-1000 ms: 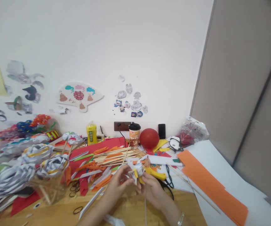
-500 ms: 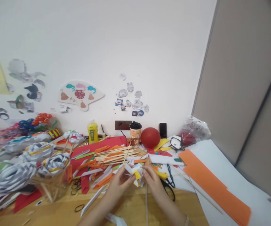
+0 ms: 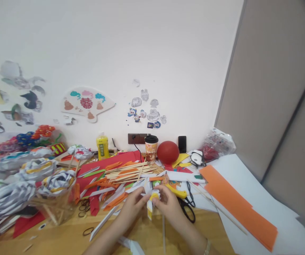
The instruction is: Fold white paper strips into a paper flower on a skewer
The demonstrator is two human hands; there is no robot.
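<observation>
Between my hands is a folded paper flower [image 3: 149, 190] of white and yellow strips, on what looks like a thin wooden stick. My left hand [image 3: 131, 207] grips its left side between thumb and fingers. From the right, my right hand [image 3: 170, 204] pinches the paper, its thumb at a yellow fold. A white and yellow strip end [image 3: 149, 209] hangs below the thumbs. Beyond the hands lies a pile of thin wooden sticks [image 3: 127, 172]. Black-handled scissors [image 3: 189, 210] and a yellow-handled tool [image 3: 178, 192] rest just right of my right hand.
Finished paper flowers [image 3: 13, 198] crowd the left, some in a clear container [image 3: 59, 209]. Along the wall stand a yellow bottle [image 3: 103, 147], a lidded cup [image 3: 151, 148], a red balloon [image 3: 168, 152] and a phone [image 3: 182, 144]. Orange paper [image 3: 237, 205] lies over white sheets [image 3: 282, 212] at right.
The white and yellow strip end now hangs below my thumbs, and the flower has turned between my fingers. Both hands keep hold of it. The whole view has shifted slightly.
</observation>
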